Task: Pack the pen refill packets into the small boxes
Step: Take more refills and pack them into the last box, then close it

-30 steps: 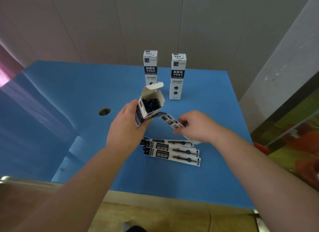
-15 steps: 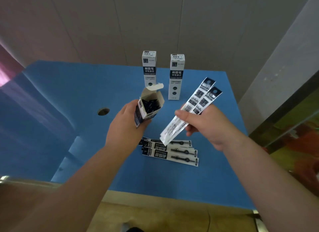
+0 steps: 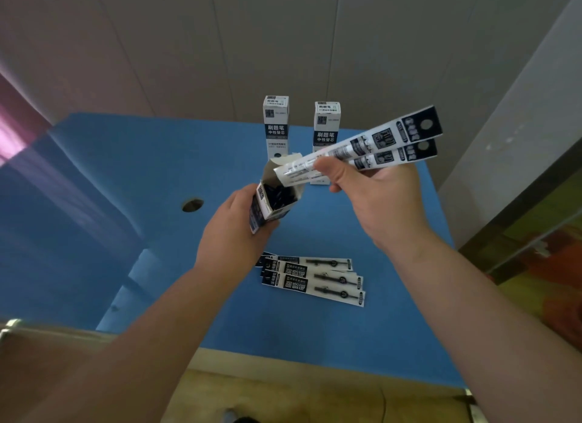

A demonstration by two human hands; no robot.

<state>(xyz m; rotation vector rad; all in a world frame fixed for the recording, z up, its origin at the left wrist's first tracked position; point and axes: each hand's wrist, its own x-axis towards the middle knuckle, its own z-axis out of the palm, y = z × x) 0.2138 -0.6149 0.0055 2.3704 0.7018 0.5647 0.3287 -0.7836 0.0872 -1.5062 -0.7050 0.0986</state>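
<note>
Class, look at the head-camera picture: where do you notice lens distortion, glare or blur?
Head view: the wide-angle lens bends the blue table edges and wall lines; a pale sheen lies on the table's left side; the packets in the right hand look slightly soft; the open box in the left hand reads clearly.

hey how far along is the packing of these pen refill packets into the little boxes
Done, apparently: two closed white-and-navy cardboard boxes stand upright at the back of the blue table. In hand: the left hand holds an open box with dark contents, and the right hand pinches two long black-and-white refill packets, their ends at its mouth. Left: about three packets lying on the table.
</note>
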